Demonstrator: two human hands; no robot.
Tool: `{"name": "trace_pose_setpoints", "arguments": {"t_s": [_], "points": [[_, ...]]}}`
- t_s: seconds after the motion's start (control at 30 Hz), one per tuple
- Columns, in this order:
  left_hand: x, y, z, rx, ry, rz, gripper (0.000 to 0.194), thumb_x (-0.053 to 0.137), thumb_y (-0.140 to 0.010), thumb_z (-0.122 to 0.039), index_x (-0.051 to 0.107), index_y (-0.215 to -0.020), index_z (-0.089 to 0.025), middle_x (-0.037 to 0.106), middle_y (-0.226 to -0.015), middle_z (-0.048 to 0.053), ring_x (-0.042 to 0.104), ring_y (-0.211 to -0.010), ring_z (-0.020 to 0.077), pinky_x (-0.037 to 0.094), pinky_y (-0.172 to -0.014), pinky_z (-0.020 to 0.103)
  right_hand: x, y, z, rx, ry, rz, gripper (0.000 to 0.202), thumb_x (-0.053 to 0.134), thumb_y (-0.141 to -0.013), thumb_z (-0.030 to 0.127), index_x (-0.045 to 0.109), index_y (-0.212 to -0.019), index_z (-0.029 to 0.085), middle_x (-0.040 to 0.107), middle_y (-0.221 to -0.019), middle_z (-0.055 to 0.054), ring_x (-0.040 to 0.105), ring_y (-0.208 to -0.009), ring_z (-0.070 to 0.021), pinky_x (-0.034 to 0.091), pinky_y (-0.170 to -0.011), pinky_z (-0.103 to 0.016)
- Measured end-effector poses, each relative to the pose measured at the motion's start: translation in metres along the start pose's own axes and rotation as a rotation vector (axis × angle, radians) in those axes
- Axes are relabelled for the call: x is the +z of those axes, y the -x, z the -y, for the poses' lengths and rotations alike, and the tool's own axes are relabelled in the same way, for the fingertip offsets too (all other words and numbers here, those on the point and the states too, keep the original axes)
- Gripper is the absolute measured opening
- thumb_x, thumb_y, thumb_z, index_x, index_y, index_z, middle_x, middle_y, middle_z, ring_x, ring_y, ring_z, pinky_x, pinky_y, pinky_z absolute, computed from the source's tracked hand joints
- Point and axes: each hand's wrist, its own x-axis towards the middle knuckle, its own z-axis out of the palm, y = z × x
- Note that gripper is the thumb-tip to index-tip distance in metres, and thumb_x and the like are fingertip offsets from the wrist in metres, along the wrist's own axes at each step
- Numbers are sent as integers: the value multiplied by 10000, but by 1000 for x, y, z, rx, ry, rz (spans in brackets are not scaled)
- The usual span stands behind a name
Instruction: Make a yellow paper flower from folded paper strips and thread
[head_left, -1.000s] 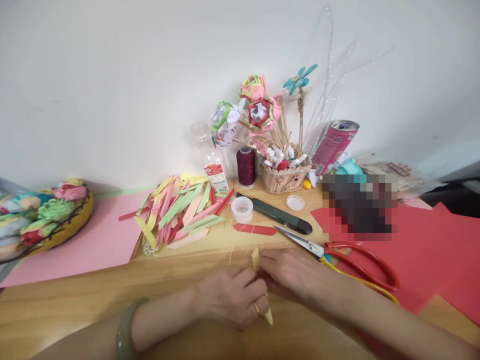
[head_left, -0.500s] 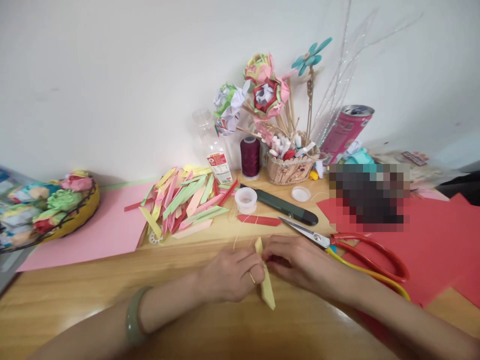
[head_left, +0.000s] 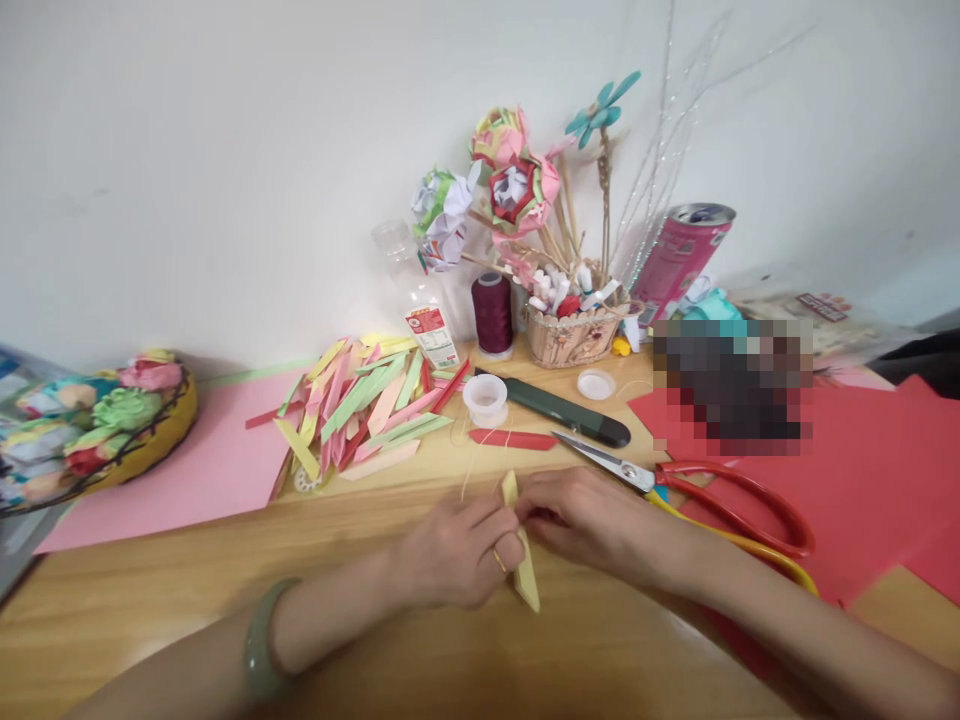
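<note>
A folded pale-yellow paper strip (head_left: pixel 527 583) stands slanted between my two hands, just above the wooden table. My left hand (head_left: pixel 461 550), with a ring on one finger, is closed around the strip's middle from the left. My right hand (head_left: pixel 581 515) is closed in a pinch against the strip's right edge; what its fingertips hold is hidden. A thin pale thread (head_left: pixel 463 488) rises from behind my left hand toward a small white round tub (head_left: pixel 485 398). Just beyond my hands lies a red paper strip (head_left: pixel 514 439).
Open-bladed scissors (head_left: pixel 637 475) lie beside my right forearm, over red paper (head_left: pixel 862 470). A dark green cutter (head_left: pixel 562 410), a pile of coloured strips (head_left: pixel 375 400), a clear bottle (head_left: pixel 424 300), a purple thread spool (head_left: pixel 493 318) and a flower basket (head_left: pixel 574 338) stand behind.
The whole view has shifted slightly to the left. Both hands stay at the yellow strip, with hardly any visible change in their grip.
</note>
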Motion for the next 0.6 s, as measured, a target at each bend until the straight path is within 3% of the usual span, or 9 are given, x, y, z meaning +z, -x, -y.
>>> {"name": "trace_pose_setpoints", "arguments": {"t_s": [0.17, 0.37, 0.6], "points": [[1, 2, -1, 45, -20, 16, 299, 243, -877, -85, 443, -669, -165, 537, -627, 16, 510, -617, 124, 402, -546, 231, -4, -1, 8, -6, 128, 18, 167, 458, -836, 91, 602, -798, 165, 642, -781, -26, 579, -699, -138, 382, -614, -231], [2, 1, -4, 39, 8, -21, 298, 256, -869, -84, 437, -644, -157, 501, -565, 12, 473, -544, 128, 367, -474, 232, -3, 2, 22, -39, 284, 21, 166, 434, -852, 80, 575, -772, 114, 612, -779, -87, 536, -649, -176, 337, -548, -278], [1, -1, -3, 80, -26, -27, 282, 263, -862, -77, 448, -663, -154, 527, -586, 14, 509, -565, 130, 382, -484, 232, -3, 4, 14, 3, 211, -65, 94, 478, -809, 112, 556, -837, 156, 599, -773, -18, 537, -658, -126, 373, -568, -224]]}}
